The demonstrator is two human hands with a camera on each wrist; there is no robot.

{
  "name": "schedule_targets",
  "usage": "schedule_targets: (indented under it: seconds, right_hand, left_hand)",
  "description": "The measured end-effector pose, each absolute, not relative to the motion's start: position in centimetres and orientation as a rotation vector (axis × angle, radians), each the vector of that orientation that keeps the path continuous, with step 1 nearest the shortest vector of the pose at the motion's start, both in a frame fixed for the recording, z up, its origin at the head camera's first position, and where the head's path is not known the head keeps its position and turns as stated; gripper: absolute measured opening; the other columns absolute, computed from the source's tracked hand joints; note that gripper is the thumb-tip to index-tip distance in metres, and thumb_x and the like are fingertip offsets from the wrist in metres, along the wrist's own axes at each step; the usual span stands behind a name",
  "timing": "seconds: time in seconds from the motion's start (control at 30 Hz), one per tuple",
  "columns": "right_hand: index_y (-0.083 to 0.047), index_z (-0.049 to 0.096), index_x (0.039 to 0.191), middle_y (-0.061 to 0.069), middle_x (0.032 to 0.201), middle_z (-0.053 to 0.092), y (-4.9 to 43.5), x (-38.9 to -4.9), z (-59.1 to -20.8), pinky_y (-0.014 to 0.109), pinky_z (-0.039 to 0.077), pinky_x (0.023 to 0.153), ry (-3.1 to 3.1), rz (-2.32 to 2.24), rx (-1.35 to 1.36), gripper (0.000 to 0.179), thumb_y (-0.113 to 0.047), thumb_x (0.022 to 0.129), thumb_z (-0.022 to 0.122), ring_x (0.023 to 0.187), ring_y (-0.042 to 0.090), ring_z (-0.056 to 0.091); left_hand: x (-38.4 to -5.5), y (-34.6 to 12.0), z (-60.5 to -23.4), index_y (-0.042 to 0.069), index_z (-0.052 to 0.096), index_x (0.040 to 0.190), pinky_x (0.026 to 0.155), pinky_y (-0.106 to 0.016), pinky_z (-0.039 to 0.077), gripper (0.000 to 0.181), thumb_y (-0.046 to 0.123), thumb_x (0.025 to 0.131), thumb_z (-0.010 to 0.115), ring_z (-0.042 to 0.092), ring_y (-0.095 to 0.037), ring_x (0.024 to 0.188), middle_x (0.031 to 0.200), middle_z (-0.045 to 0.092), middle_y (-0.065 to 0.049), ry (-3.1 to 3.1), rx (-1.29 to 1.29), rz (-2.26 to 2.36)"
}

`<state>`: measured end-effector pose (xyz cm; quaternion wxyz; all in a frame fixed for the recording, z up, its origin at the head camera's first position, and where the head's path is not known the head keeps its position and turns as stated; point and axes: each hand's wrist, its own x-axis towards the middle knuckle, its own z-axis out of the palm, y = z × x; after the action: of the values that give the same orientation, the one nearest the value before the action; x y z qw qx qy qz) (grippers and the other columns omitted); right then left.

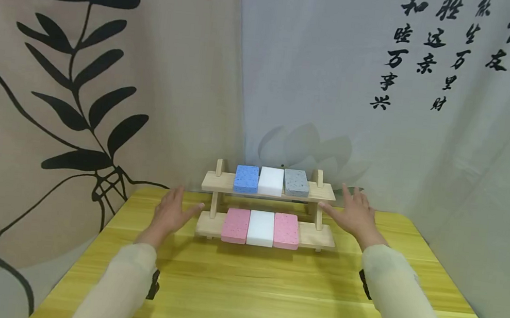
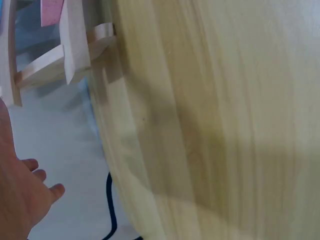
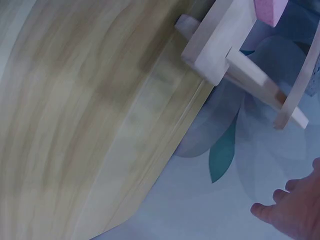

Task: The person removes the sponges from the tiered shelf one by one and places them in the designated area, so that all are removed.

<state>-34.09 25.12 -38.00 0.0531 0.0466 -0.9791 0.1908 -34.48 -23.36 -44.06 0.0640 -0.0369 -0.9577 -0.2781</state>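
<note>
A two-tier wooden rack [image 1: 317,236] stands at the back of the table. On its upper shelf sit a blue sponge [image 1: 246,179], a white sponge [image 1: 271,181] and a grey sponge [image 1: 296,183], side by side. The lower shelf bears a white sponge [image 1: 260,228] between a left pink sponge [image 1: 235,225] and a right pink sponge [image 1: 286,230]. My left hand [image 1: 171,214] hovers just left of the rack, fingers extended and thumb toward it. Off the rack's right end is my right hand [image 1: 355,215], fingers spread and holding nothing. Both wrist views show the hands partly cut off.
The yellow wood-grain table [image 1: 241,292] reaches back to a hanging cloth [image 1: 190,69] with printed plants and a pale cloth [image 1: 320,72] with black characters. Dark wrist straps [image 1: 154,284] show at both sleeves. The rack's wooden end [image 3: 215,55] lies near the table's back edge.
</note>
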Motion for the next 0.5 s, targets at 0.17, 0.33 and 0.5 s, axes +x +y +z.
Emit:
schedule_targets:
  seconds: [0.17, 0.33, 0.5]
  right_hand:
    - [-0.006, 0.004, 0.159, 0.034, 0.159, 0.002, 23.9, -34.2, -37.4, 0.076, 0.008, 0.106, -2.948, 0.639, 0.146, 0.105, -0.076, 0.091, 0.042, 0.143, 0.055, 0.002]
    - [-0.006, 0.006, 0.160, 0.031, 0.160, 0.006, 22.9, -34.5, -37.1, 0.075, 0.010, 0.106, -2.915, 0.729, 0.144, 0.101, -0.071, 0.092, 0.046, 0.144, 0.055, 0.005]
    - [-0.008, 0.007, 0.160, 0.028, 0.162, 0.006, 21.8, -34.8, -37.2, 0.072, 0.010, 0.109, -2.876, 0.832, 0.114, 0.102, -0.071, 0.091, 0.048, 0.144, 0.054, 0.007]
  left_hand:
    - [-34.5, -22.9, -45.0, 0.010, -0.003, 0.160, 0.109, -0.072, 0.007, 0.105, 0.073, 0.091, 0.045, 0.004, -0.052, 0.145, 0.161, 0.005, -0.029, -2.883, -0.097, -1.027]
    - [-34.4, -22.4, -45.9, 0.006, 0.000, 0.159, 0.111, -0.069, 0.013, 0.102, 0.064, 0.094, 0.054, 0.006, -0.052, 0.144, 0.160, 0.006, -0.030, -2.870, -0.100, -1.190]
    - [-34.2, -22.0, -46.9, 0.005, -0.001, 0.159, 0.112, -0.065, 0.017, 0.097, 0.052, 0.097, 0.057, 0.010, -0.051, 0.144, 0.160, 0.008, -0.031, -2.839, -0.084, -1.366]
